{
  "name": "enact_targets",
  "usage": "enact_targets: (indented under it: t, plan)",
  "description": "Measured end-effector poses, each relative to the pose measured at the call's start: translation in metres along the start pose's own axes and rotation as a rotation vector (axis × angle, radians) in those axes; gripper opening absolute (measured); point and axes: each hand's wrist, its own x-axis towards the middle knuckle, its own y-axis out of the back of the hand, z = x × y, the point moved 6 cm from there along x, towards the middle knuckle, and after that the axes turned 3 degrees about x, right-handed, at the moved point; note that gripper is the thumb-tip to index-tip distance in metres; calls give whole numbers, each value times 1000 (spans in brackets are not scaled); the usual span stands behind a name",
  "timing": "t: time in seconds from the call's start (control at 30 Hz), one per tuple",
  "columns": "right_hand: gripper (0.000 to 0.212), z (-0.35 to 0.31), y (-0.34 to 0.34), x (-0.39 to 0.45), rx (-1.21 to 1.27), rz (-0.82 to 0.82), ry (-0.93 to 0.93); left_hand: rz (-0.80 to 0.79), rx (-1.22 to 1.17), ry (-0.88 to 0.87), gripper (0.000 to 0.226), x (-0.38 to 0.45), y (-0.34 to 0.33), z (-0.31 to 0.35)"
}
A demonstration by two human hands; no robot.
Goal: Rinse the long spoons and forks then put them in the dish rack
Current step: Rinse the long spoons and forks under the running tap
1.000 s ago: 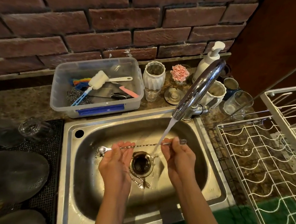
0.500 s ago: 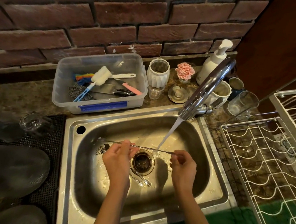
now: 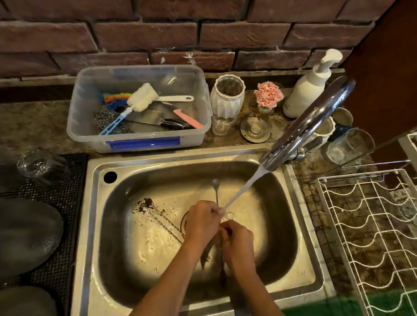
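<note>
Both hands are closed on one long spoon [image 3: 216, 191] over the drain: left hand [image 3: 201, 222] pinching the stem under the stream [image 3: 239, 193], right hand [image 3: 237, 237] curled on the near end, bowl end pointing away. Wet thin stem could slip and drop beside the dirty utensils [image 3: 160, 220] on the sink [image 3: 94, 224] floor, picking up grit again. The dish rack [image 3: 375, 233] sits empty-looking to the right; carrying it over will drip on the counter.
</note>
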Motion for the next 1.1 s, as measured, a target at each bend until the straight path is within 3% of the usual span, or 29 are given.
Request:
enact_targets:
  t: [0.1,0.23,0.3,0.47,0.63,0.77,0.9,1.1]
  plan:
    - [14,9,-6,13,4,-21,-30,-45,-44,19,31,9,-9,-10]
    - [21,23,-17,33,-1,-42,-61,-128,-180,131,8,16,-17,-30]
    - [24,35,-19,44,3,-13,-120,-126,-193,188,17,16,-15,-49]
    - [14,69,-27,67,-26,-2,-258,242,-280,510,33,0,12,-125]
    - [13,87,-38,76,5,-41,-343,390,-342,646,33,-4,28,-162]
    - [11,92,-43,79,-35,-69,-341,440,-291,663,3,-2,36,-163]
    - [10,95,-48,80,-65,-75,-335,418,-215,667,13,1,36,-164]
    - [9,90,-48,75,-35,-59,-316,423,-160,678,7,4,39,-167]
